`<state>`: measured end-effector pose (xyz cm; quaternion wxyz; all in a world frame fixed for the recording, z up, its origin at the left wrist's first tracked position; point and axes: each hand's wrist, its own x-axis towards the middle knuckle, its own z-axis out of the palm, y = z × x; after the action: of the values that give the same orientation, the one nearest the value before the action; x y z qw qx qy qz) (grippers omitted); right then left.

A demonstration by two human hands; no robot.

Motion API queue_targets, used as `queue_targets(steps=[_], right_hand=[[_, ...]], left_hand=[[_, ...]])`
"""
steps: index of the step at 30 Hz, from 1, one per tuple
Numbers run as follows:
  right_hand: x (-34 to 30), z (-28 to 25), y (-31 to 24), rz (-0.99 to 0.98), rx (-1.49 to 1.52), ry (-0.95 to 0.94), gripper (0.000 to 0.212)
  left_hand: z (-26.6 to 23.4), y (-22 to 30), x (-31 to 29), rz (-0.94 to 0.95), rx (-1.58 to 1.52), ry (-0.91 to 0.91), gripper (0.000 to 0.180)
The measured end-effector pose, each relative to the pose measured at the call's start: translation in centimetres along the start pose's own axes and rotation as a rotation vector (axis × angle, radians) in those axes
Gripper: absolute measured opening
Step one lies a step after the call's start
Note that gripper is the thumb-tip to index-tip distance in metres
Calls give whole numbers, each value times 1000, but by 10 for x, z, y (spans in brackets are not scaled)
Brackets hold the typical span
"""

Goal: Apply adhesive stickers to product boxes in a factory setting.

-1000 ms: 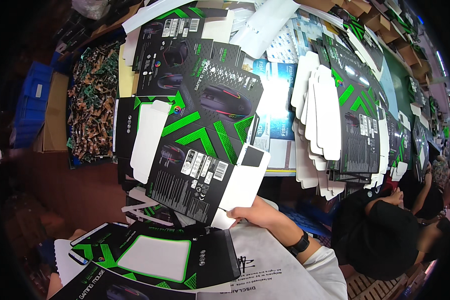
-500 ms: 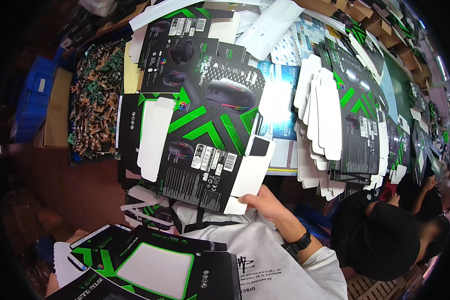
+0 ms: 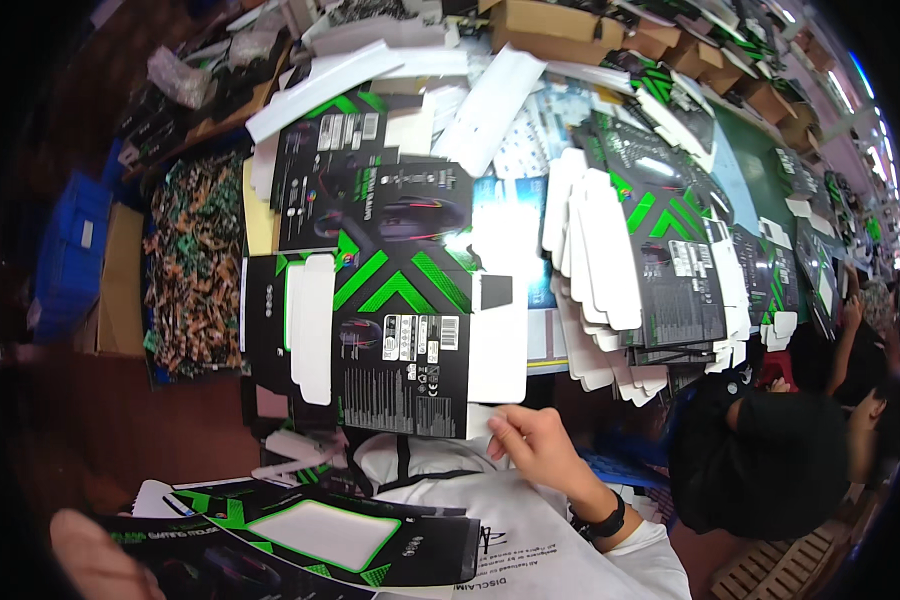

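Note:
A flattened black and green mouse box (image 3: 410, 375) lies at the front of a pile on the table, its white flaps spread to the right. My right hand (image 3: 545, 450) is closed, thumb and fingers pinching at the small white tab on its near right corner. Low at the left, my left hand (image 3: 100, 560) grips the edge of several flat mouse boxes (image 3: 400, 545), which rest across my lap. One of them has a white window panel with a green border. That hand is partly blurred, and some of its fingers are hidden.
A large stack of flattened boxes (image 3: 660, 290) stands to the right. At the left are a bin of small green and copper-coloured parts (image 3: 195, 270) and a blue crate (image 3: 75, 250). White card strips (image 3: 490, 105) lie at the back. A person in black (image 3: 760, 460) sits at the right.
The front flattened box now lies flatter and squarer on the pile. My left hand has come into view over the lap sheets, which have tilted and bent. The whole view has shifted slightly.

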<state>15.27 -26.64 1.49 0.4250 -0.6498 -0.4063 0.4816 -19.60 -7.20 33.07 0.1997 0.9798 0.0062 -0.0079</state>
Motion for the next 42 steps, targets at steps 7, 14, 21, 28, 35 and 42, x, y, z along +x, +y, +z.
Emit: queue_targets(steps=[7,14,21,28,35,42], right_hand=[[40,-13,15,-53,-176,331,24],[23,-30,1,-318,-295,633,26],[15,-19,20,-705,847,-457,104],[-11,-23,-8,-364,600,278,30],[-86,-113,-56,-629,247,802,16],[-83,-303,-56,-844,493,1184,29]], left_hand=[[54,-94,47,182,-128,825,34],[45,-186,-28,-220,-360,1231,24],[-13,-172,172,-328,-411,986,21],[19,-210,246,-163,-859,755,24],[53,-227,252,-157,-895,869,22],[104,-256,243,-243,-792,816,21]])
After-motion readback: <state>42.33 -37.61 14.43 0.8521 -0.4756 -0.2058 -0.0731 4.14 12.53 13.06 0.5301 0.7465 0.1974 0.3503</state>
